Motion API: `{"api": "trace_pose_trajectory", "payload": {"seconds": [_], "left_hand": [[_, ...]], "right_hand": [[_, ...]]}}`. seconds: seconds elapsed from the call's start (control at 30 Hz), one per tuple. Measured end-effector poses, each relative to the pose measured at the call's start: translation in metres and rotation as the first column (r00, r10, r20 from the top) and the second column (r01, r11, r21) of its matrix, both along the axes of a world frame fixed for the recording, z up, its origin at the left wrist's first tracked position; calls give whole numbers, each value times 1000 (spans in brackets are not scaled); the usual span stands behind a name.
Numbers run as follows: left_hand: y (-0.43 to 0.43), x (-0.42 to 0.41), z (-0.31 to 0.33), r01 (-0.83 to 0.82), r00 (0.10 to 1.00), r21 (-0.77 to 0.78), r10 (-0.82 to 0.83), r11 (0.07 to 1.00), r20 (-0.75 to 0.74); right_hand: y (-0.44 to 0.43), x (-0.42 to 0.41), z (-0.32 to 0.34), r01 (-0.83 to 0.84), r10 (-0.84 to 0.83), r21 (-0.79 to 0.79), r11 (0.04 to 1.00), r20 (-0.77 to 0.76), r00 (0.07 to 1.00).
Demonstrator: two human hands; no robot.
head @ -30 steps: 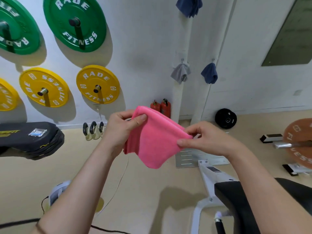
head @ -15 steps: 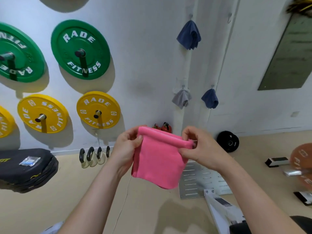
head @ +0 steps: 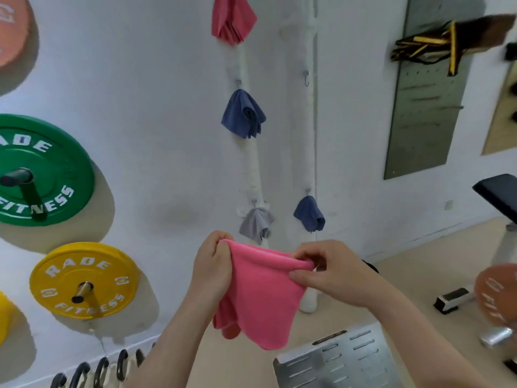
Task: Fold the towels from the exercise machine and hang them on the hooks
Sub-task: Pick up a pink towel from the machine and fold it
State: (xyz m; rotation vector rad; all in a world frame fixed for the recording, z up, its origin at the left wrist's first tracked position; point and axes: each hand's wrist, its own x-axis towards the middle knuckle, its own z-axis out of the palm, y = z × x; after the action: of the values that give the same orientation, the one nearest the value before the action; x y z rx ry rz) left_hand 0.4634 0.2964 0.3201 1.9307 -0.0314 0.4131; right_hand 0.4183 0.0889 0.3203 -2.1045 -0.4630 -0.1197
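View tilted up since the last frame; I saw more hooks (head: 306, 77) and a second pink towel (head: 232, 19) hung up top. Left hand (head: 211, 273) gripped the pink towel (head: 263, 298) at its top left corner, fingers (head: 221, 237) curled tight. Right hand (head: 333, 275) pinched the fold's right end, thumb against fingertips. Towel hung folded in mid-air just below the grey towel (head: 256, 224), lower edge drooping unevenly.

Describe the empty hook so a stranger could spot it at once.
Find the two white pipes on the wall left of the grey pegboard. At the right pipe, high above the low blue towel, is a small metal hook. It alone is bare; the other hooks carry towels.
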Motion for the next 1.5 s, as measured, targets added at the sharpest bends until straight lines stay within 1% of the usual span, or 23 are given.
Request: {"api": "trace_pose_trajectory", "payload": {"seconds": [0.1,0.23,0.3,0.37,0.43,0.5,0.53,0.6,0.63,0.67,0.7,0.73,0.77,0.8,0.83,0.87,0.93,1.03,1.17,1.23,1.33,1.4,1.5], "left_hand": [[-25,58,2,34,998,-50,-36,998,-53],[-52,140,-4,96,974,-202,-133,975,-181],[-63,179,-8,140,948,-264,-206,954,-241],[-69,217,-13,174,912,-315,-273,933,-305],[-71,256,-17,194,866,-335,-322,922,-382],[-71,298,-18,249,829,-297,-361,922,-427],[-72,319,-18,284,821,-257,-373,924,-432],[-80,355,-10,368,842,-117,-384,922,-379],[-87,369,-3,376,880,-16,-362,927,-308],[-96,380,7,349,923,73,-329,934,-199],[-105,388,19,348,937,104,-341,932,-75],[-115,392,33,411,910,81,-414,908,15],[-125,395,47,513,855,39,-515,857,57],[-134,398,61,610,790,22,-610,792,56],[-143,401,74,678,733,38,-679,734,38],[-150,407,82,713,698,73,-716,697,23],[-164,422,94,749,658,94,-753,656,10],[-185,442,113,768,637,56,-770,638,44],[-212,472,144,708,690,73,-710,702,141],[-223,492,162,652,723,130,-664,747,189],[-238,525,186,494,776,269,-559,827,292],[-244,546,202,395,779,327,-502,858,376],[-250,581,221,237,759,404,-428,884,491]], "right_hand": [[-28,51,2,9,-8,118,993,-4,1000],[-50,114,10,54,-57,303,952,-2,998],[-55,150,16,79,-81,337,938,-8,997],[-62,189,24,70,-63,279,958,-33,997],[-68,229,33,30,-16,141,990,-100,995],[-73,267,46,-17,20,17,1000,-170,985],[-75,283,53,-32,28,-15,999,-194,981],[-78,313,68,-15,5,-47,999,-192,981],[-80,327,76,8,-18,-57,998,-181,983],[-84,341,83,31,-41,-65,997,-170,985],[-88,353,91,48,-58,-70,996,-158,986],[-94,364,97,63,-74,-78,995,-147,986],[-100,374,104,74,-85,-88,993,-140,986],[-108,382,111,80,-93,-98,992,-139,986],[-115,390,118,80,-95,-109,991,-141,985],[-124,398,126,76,-93,-122,990,-140,986],[-140,411,141,72,-92,-157,985,-123,988],[-166,430,164,58,-79,-198,979,-104,991],[-198,463,191,76,-95,-198,977,-87,992],[-212,484,204,83,-96,-149,985,-83,992],[-225,519,221,98,-102,-55,994,-90,991],[-229,545,233,137,-136,18,990,-39,990],[-233,585,249,274,-283,82,958,135,949]]}}
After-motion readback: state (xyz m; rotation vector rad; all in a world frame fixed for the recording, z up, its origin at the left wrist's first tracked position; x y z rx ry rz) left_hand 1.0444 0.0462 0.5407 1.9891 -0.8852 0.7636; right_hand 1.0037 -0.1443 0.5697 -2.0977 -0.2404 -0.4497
